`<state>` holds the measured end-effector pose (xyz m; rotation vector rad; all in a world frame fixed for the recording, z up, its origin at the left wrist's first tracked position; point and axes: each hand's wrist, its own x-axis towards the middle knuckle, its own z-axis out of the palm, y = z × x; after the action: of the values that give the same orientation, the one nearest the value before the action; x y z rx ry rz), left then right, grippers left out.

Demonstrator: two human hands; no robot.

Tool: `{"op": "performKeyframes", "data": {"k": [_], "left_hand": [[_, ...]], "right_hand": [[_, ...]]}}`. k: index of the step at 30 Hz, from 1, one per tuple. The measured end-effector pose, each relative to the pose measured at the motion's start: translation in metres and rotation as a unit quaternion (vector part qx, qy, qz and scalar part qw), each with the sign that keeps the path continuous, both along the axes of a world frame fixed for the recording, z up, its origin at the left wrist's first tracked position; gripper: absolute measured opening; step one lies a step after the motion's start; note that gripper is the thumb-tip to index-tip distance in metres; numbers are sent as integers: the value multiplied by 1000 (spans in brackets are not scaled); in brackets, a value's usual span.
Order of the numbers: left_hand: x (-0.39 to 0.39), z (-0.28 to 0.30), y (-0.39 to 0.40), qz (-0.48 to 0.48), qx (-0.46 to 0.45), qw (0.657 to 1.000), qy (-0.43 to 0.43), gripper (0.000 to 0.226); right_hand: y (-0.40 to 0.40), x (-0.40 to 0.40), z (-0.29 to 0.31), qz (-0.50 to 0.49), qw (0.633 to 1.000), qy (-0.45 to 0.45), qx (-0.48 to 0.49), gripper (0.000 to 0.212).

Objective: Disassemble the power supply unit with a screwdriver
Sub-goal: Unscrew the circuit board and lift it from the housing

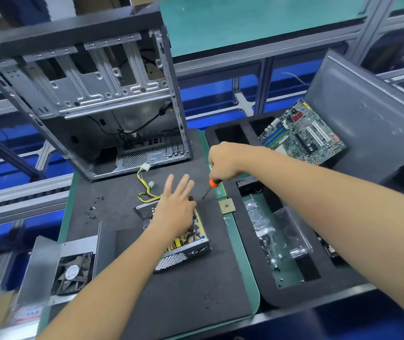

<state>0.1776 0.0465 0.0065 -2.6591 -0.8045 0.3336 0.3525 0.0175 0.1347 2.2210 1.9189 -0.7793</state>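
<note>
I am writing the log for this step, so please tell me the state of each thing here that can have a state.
Power supply unit: cover off, circuit board exposed.
Cover with fan: removed, lying at the left.
Screwdriver: held, tip pointing down at the mat.
Left hand: fingers spread over the unit.
Right hand: grips the screwdriver.
Computer case: open, side panel off.
Screws: loose on the mat.

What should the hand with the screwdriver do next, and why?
Probably lower the screwdriver tip to a screw on the opened power supply unit. The right hand grips it above the mat, tip touching nothing, while the left hand rests open on the unit.
</note>
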Motion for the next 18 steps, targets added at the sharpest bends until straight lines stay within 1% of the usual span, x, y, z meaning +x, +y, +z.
{"op": "performKeyframes", "data": {"k": [2,4,10,15,18], "left_hand": [[9,-1,1,6,-9,999,30,39],[14,-2,-1,21,-11,999,43,38],[15,-1,-5,-13,0,1000,16,32],[16,2,-5,-11,1,1000,17,26],[17,2,-4,-13,11,1000,22,26]], "right_hand": [[-4,3,-2,-8,1000,3,-5,22],[-6,5,-3,-13,1000,5,-4,23],[-9,12,-3,-15,1000,10,-6,23],[-10,16,-6,-13,1000,13,-11,21],[-10,16,-6,-11,1000,17,-13,21]]}}
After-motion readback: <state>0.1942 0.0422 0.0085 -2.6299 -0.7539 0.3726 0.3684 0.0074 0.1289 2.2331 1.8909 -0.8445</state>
